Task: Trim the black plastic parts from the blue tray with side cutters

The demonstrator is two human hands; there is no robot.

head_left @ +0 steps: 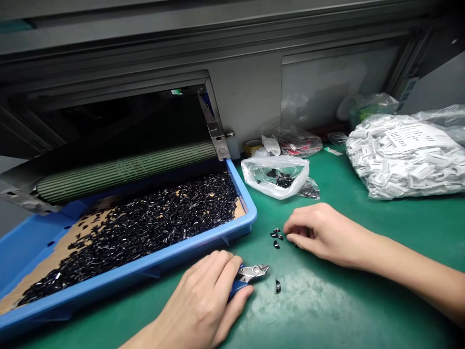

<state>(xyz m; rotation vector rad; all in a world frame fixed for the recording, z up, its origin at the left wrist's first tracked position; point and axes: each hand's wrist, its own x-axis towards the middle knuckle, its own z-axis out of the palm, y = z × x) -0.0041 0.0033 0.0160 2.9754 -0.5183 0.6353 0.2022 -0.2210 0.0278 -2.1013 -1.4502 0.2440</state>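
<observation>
Head view: left hand (198,295) clenched on blue-handled cutters (241,283), six o'clock; right hand (319,232), four o'clock, curled, grasp unclear, beside small black pieces (275,237).

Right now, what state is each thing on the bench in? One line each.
Left hand: gripping the cutters
Blue-handled cutters: held, metal head pointing right
Right hand: fingers curled, beside the loose black pieces
Loose black pieces: scattered on the green mat
Blue tray: heaped with black pieces
Plastic bag: open, few black pieces inside
Bag of white parts: full, labelled
</observation>
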